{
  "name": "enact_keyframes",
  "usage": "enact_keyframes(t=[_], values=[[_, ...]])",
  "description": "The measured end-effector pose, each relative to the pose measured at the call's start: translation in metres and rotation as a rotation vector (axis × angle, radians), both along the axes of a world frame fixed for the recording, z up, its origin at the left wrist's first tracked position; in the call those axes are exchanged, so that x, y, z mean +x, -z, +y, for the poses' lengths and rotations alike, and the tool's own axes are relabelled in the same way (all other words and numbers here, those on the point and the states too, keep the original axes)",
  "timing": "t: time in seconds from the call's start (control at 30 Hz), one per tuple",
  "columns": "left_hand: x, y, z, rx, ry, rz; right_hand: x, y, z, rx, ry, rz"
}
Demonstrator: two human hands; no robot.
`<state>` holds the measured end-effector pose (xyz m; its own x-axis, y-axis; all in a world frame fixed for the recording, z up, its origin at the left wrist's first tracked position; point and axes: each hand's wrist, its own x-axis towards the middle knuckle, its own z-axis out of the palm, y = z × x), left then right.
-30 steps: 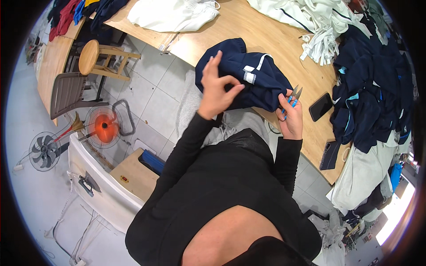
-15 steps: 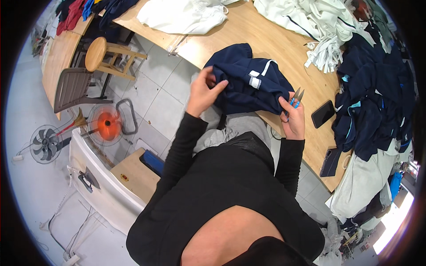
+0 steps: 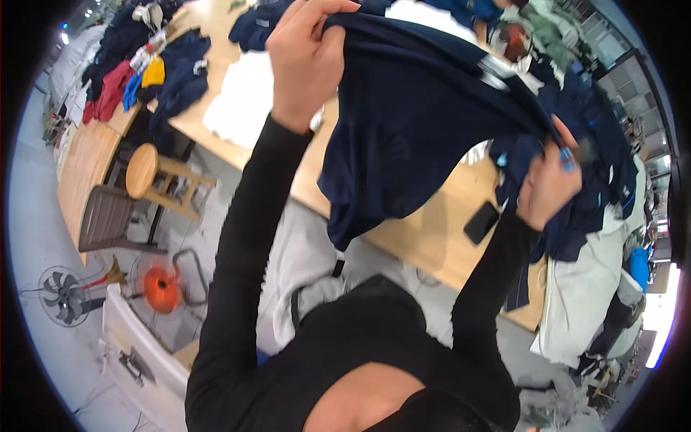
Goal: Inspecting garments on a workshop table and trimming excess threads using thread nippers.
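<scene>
A navy garment is stretched up in front of me above the table, its lower part hanging loose. White labels show near its upper right edge. My left hand pinches its upper left corner, fingers closed on the cloth. At the garment's right edge, my right hand is closed on the fabric, blurred by motion. Small snips with blue handles are tucked in that same hand; their blades are smeared.
On the wooden table lie a black phone, white cloth and a heap of navy garments. To the left are a wooden stool, a brown chair, fans and an iron on a white board.
Both hands have risen away from my lap and moved apart, lifting and spreading the navy garment that was bunched at the table edge. The snips have stayed in my right hand.
</scene>
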<state>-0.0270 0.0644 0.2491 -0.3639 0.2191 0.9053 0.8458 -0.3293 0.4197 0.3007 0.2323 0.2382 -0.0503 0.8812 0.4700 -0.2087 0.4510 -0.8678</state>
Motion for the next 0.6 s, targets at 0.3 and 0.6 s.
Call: enact_keyframes(t=[0.3,0.6], values=[[0.039,0.015,-0.112,-0.279,0.021,-0.193,0.054,0.002,-0.06,0.224,-0.263,-0.316],[0.106,0.239,-0.246,-1.061,0.067,-0.534,0.105,0.179,-0.089,-0.615,-0.78,-1.042]])
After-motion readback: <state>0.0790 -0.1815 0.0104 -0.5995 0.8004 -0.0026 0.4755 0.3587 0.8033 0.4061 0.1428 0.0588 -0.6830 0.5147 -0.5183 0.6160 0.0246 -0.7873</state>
